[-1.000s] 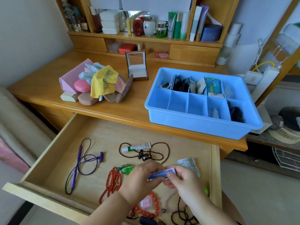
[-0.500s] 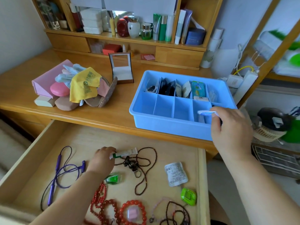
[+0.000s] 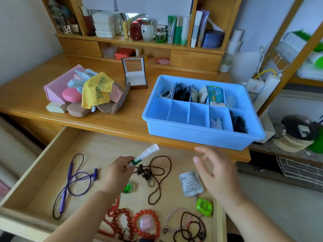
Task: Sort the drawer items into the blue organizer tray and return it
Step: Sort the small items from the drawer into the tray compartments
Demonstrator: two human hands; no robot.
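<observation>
My left hand (image 3: pixel 117 173) pinches the tube (image 3: pixel 146 154); right hand (image 3: pixel 214 172) spread, blurred, at three o'clock. A loose pinch probably drops the tube short of the tray (image 3: pixel 199 137).

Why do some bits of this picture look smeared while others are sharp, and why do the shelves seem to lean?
In the head view, the white tube in the left hand and the fingers of the empty right hand are blurred by motion, while the blue tray and red bead bracelets are sharp. The wide-angle lens bends the shelf posts outward; soft daylight gives only faint shadows.
</observation>
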